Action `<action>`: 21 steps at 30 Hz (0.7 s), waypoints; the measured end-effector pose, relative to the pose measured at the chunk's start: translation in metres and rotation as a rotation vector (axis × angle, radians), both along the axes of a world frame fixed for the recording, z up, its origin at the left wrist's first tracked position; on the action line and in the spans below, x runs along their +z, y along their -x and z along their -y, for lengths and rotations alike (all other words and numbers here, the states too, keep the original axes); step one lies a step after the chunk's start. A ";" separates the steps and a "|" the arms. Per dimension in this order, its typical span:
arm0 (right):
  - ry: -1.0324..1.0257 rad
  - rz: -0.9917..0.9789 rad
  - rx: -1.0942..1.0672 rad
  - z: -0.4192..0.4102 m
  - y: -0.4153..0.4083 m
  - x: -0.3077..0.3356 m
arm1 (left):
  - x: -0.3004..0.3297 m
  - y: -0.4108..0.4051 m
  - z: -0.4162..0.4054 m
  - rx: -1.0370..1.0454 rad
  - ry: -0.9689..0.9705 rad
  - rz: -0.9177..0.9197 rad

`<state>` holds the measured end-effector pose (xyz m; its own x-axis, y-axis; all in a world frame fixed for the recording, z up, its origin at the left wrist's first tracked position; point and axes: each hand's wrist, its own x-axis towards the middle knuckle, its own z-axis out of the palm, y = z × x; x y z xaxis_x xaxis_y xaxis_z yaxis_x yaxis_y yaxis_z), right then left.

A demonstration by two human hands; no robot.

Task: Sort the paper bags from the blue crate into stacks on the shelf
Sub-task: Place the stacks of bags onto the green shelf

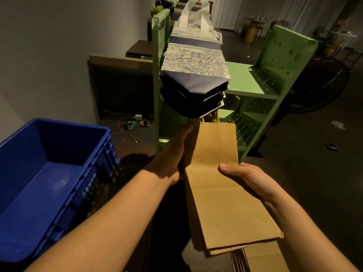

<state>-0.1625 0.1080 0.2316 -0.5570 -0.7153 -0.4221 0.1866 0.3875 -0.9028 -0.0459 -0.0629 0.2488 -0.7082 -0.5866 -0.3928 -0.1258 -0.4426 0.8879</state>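
Dim room; green shelf [253, 79] carries a stack of blue patterned paper bags [194, 75], with the blue crate [51, 179] to its left. Nearer than the shelf, brown paper bags [222, 193] are gripped by left hand [176, 154] along one edge, right hand [247, 179] thumb pinching on top.

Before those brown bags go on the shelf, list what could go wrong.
1. The brown paper bags are fanned at the near end, held only at the sides by the left hand and right hand; some could slip out.
2. The patterned bag stack overhangs the green shelf; a bump might topple it.
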 end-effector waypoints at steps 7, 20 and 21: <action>-0.007 -0.105 0.097 0.015 0.003 0.013 | 0.007 0.003 0.007 0.028 -0.133 -0.037; -0.027 -0.127 0.002 0.037 0.008 0.015 | -0.006 -0.015 0.010 -0.071 -0.127 -0.107; -0.034 -0.099 -0.033 0.041 0.009 0.017 | -0.008 -0.018 0.009 -0.099 -0.135 -0.086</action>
